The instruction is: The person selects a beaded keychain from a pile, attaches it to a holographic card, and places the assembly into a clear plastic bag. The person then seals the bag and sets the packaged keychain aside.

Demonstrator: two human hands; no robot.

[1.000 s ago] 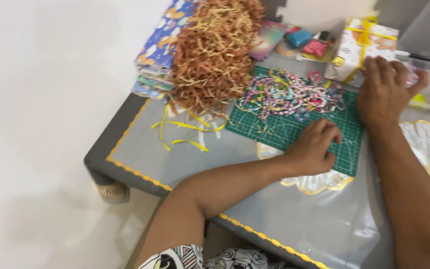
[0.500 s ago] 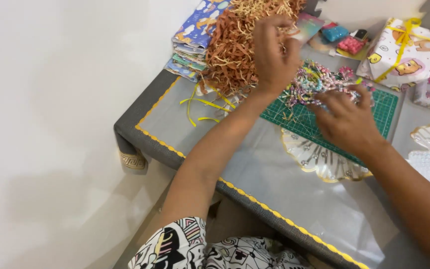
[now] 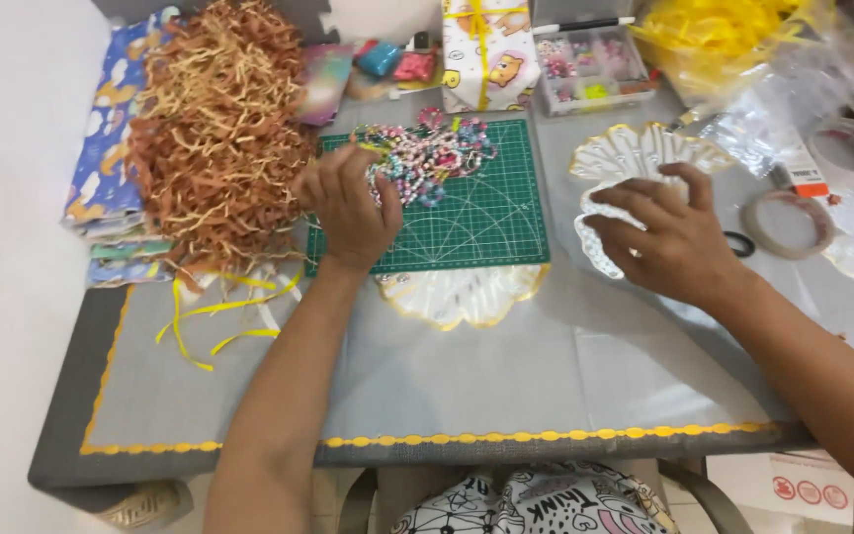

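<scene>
My left hand [image 3: 348, 203] rests on the left part of a green cutting mat [image 3: 467, 222], fingers curled at the edge of a heap of pastel paper shreds [image 3: 427, 153]; whether it grips any is unclear. To its left lies a big pile of brown and tan paper shreds [image 3: 214, 133]. My right hand [image 3: 669, 237] presses with spread fingers on a white, gold-edged scalloped doily [image 3: 635, 158] on the grey table [image 3: 506, 386]. A second white doily [image 3: 457, 297] pokes out from under the mat's near edge.
A wrapped gift box [image 3: 486, 49], a clear compartment box [image 3: 595, 64], yellow shreds in plastic [image 3: 724, 40], tape rolls [image 3: 788, 222] and folded patterned paper [image 3: 106, 158] ring the table. Yellow ribbon strips [image 3: 210, 321] lie at the left.
The view has swung to the right. My left hand came down from the brown shreds onto the mat. My right hand moved off the mat onto the doily at the right.
</scene>
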